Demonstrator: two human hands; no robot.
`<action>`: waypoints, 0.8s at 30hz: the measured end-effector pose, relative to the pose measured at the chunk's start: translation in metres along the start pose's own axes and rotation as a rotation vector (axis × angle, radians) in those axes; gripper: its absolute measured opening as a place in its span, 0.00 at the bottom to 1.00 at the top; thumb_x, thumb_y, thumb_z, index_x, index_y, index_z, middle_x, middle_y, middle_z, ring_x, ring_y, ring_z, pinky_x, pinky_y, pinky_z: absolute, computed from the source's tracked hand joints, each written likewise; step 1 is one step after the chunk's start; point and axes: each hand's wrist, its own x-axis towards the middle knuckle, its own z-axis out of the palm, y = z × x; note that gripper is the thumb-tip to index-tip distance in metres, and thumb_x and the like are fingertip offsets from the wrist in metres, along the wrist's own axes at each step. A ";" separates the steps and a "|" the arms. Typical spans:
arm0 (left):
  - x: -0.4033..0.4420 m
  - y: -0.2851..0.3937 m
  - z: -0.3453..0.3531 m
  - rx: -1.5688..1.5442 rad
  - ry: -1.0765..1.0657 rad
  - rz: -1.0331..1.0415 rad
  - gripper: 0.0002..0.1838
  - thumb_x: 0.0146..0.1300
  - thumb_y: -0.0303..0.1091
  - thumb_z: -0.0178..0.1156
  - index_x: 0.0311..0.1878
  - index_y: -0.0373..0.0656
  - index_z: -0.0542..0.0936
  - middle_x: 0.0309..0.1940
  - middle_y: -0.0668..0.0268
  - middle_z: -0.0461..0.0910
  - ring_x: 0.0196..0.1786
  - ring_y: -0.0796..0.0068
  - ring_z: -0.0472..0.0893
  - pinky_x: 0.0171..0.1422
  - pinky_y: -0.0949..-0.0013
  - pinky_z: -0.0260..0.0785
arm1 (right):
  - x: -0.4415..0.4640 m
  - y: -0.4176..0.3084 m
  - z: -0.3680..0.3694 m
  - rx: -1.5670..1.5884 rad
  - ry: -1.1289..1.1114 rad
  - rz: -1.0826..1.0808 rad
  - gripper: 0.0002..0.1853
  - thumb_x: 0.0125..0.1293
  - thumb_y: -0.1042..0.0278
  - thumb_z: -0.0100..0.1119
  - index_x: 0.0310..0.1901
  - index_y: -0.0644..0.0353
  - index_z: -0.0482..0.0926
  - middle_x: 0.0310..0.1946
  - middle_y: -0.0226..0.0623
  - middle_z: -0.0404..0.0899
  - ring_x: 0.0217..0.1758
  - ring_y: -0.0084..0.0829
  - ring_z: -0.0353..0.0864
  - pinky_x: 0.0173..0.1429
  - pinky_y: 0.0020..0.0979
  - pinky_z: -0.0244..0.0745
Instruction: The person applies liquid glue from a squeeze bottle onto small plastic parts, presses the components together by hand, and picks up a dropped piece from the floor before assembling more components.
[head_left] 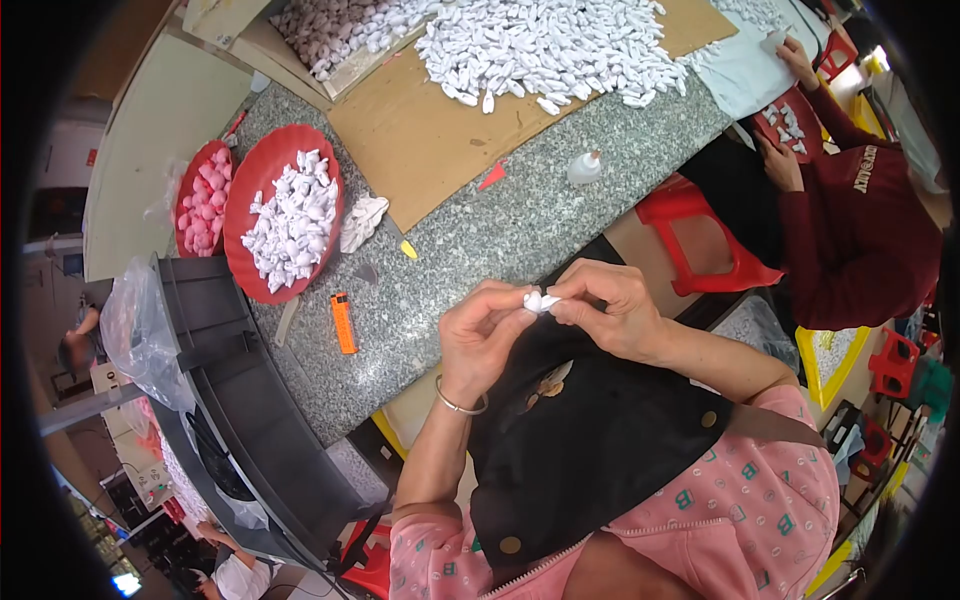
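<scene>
My left hand, with a bracelet on its wrist, pinches one end of a small white figure-like piece. My right hand grips the other end between thumb and fingers. Both hands meet above my dark apron, just off the edge of the speckled stone table. The fingertips cover part of the piece, so its exact shape is hard to make out. On the table to the left lies an orange lighter. A red dish carries many similar white pieces.
Behind are a large heap of white pieces on cardboard and a small bottle. A smaller red dish holds pink pieces. A crumpled white cloth lies nearby. At right, a co-worker in a maroon sleeve sits near a red stool.
</scene>
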 end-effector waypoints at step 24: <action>-0.003 -0.002 -0.002 0.032 0.027 -0.003 0.12 0.58 0.12 0.59 0.44 0.34 0.81 0.41 0.62 0.79 0.45 0.76 0.79 0.51 0.75 0.72 | 0.002 0.004 0.005 0.008 -0.009 0.003 0.02 0.60 0.79 0.63 0.33 0.64 0.79 0.25 0.34 0.77 0.24 0.20 0.74 0.27 0.24 0.67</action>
